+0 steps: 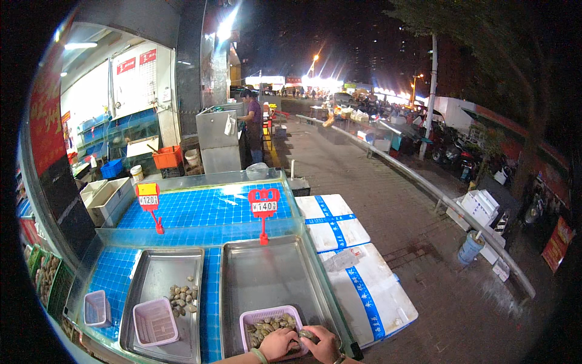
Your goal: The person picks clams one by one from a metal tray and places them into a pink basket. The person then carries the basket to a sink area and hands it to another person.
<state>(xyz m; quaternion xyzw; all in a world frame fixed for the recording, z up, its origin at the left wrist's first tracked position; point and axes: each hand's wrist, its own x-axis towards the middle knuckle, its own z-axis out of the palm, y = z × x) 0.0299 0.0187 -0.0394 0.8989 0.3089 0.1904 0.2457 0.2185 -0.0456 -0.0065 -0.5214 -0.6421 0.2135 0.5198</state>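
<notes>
A pink plastic basket (pixel 244 318) holding several clams (pixel 268 326) sits at the near end of the right-hand metal tray (pixel 266 268). My left hand (pixel 276 344), a pale bangle at its wrist, reaches over the basket with its fingers curled down at the clams. Whether it grips one is hidden. Over the basket's right corner, my right hand (pixel 323 344) pinches a dark clam (pixel 308 336) between thumb and fingers. Another metal tray (pixel 170 264) to the left carries a pink basket (pixel 155 323) with no clams visible inside, and loose clams (pixel 183 298) beside it.
Blue-tiled glass tanks (pixel 209 204) surround the trays, with red price signs (pixel 263 207) at the divider. A clear plastic container (pixel 95 309) stands at far left. White foam boxes (pixel 373 291) adjoin the right glass edge. Farther off, a person (pixel 253 123) stands by a metal cabinet.
</notes>
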